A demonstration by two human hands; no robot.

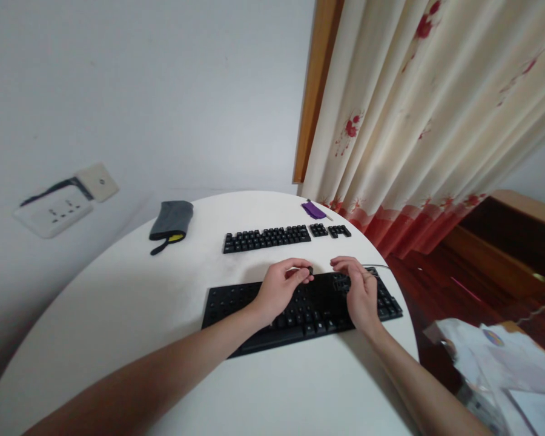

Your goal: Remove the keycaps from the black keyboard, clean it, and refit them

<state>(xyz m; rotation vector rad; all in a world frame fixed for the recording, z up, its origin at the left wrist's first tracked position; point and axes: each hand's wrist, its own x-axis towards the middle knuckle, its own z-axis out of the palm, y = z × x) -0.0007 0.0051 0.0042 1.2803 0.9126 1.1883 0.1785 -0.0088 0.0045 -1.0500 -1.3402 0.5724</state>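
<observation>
A black keyboard [258, 345] lies across the table in front of me. On its left part, bare key mounts show without caps, while caps stand on parts of the middle and right. My left hand [279, 287] is over the keyboard's middle, thumb and fingers pinched on a small black keycap [310, 270]. To its right, my right hand [361, 293] is above the keyboard's right part with curved fingers apart, and I see nothing in it. Behind the keyboard, loose black keycaps [267, 238] are laid out in rows, with smaller groups [318, 230] to their right.
The round white table [118, 339] stands against the wall. A grey cloth pouch [172, 219] lies at the back left, a purple cloth item [313, 210] at the back right. A thin cable [376, 265] runs behind the keyboard. Plastic bags [504, 357] are beyond the right edge.
</observation>
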